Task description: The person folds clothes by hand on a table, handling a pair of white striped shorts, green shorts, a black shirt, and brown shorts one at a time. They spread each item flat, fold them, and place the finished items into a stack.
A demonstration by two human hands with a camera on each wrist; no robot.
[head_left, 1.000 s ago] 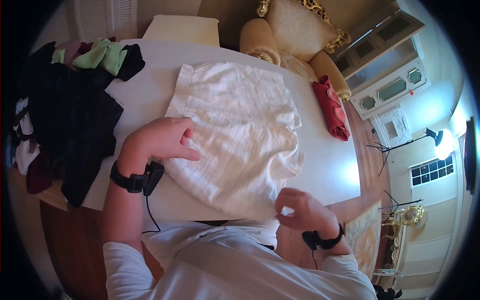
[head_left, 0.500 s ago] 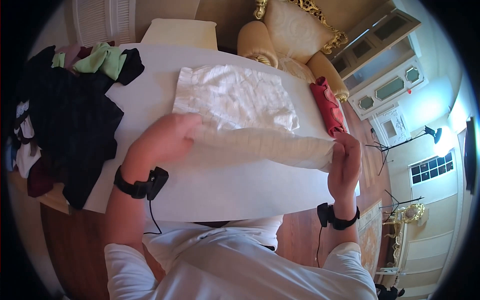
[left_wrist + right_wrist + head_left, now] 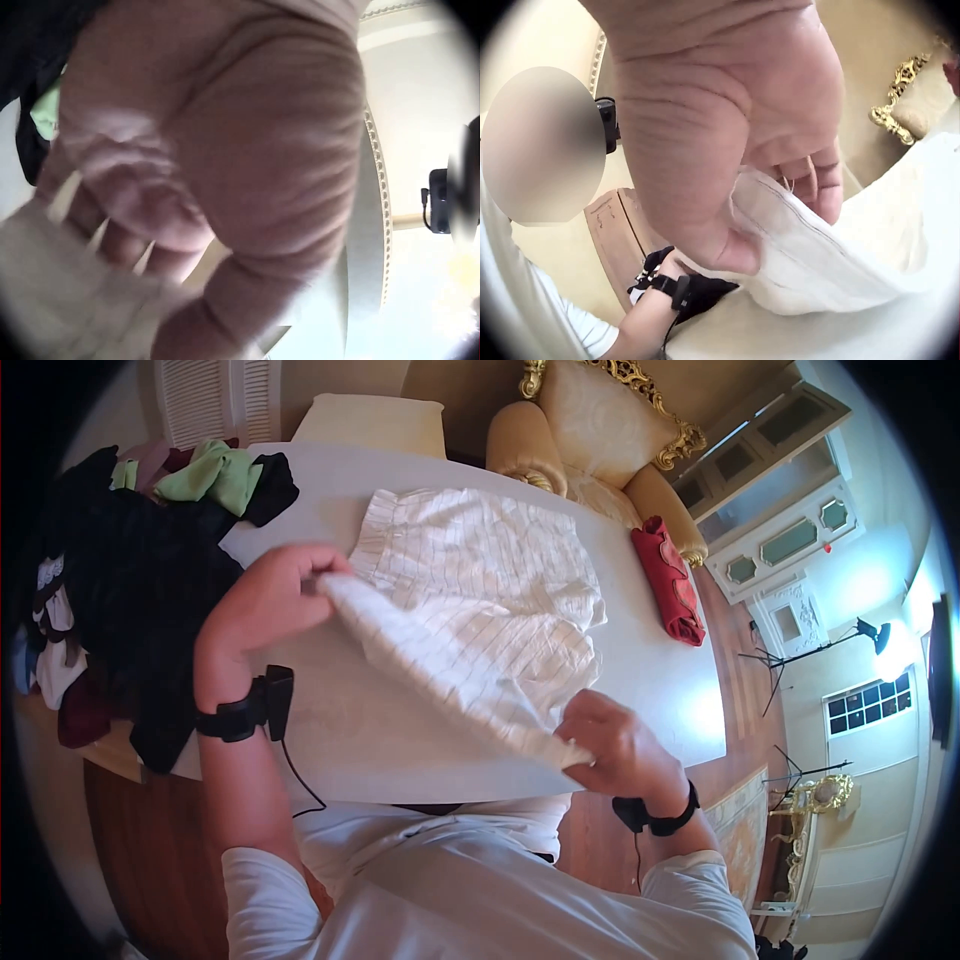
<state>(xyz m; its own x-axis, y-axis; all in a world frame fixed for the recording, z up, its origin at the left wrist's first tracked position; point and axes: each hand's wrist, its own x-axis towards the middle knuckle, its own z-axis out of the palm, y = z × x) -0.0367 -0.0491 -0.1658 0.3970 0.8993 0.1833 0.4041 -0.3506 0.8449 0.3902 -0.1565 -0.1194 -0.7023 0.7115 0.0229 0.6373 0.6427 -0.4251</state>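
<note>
White pinstriped shorts [image 3: 490,560] lie across the table, their gathered waistband toward the left. Their near part is lifted and hangs slantwise between both hands. My left hand [image 3: 265,600] pinches the near corner at the waistband end. In the left wrist view the palm fills the picture, with pale cloth [image 3: 67,292] by the fingertips. My right hand [image 3: 625,750] grips the near hem at the right, close to the table's front edge. The right wrist view shows the stitched hem [image 3: 802,247] between thumb and fingers.
A heap of dark clothes [image 3: 150,580] covers the table's left side, with a light green garment [image 3: 215,475] on top. A rolled red cloth [image 3: 668,580] lies at the right edge of the white table [image 3: 330,750]. Behind stand a cream chair [image 3: 370,425] and a gilded armchair [image 3: 530,450].
The near part of the shorts was raised and swung away, then came back toward me. Both hands now hold it; the right hand moved out and up, then back down.
</note>
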